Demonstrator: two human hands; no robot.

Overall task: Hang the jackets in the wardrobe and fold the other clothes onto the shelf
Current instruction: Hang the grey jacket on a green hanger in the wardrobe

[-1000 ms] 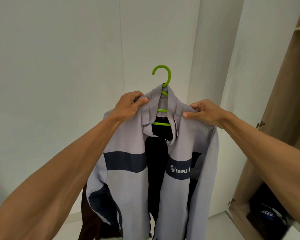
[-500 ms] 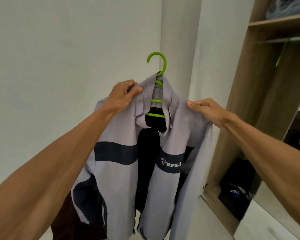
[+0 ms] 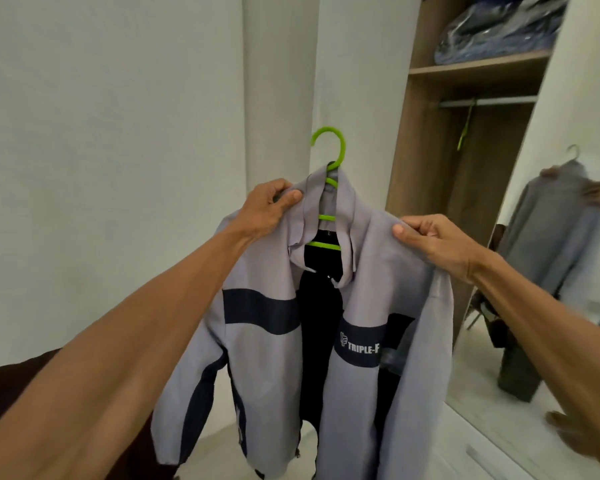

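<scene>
Left hand (image 3: 267,209) pinches the jacket (image 3: 368,306) beside its collar. The jacket hangs between both hands on a green hanger (image 3: 329,147). Right hand (image 3: 437,244) pinches its shoulder. The rail (image 3: 489,101) lies above and right of the right hand, so the hook likely needs lifting over it, kept level.

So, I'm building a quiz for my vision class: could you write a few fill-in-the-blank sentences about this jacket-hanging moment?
1. The left hand and right hand hold up a grey jacket on a ___ hanger.
2. The white print on its dark chest band begins with the word ___.
3. A plastic-wrapped bundle lies on the shelf ___ the rail.

Missing words: green; TRIPLE; above.
</scene>
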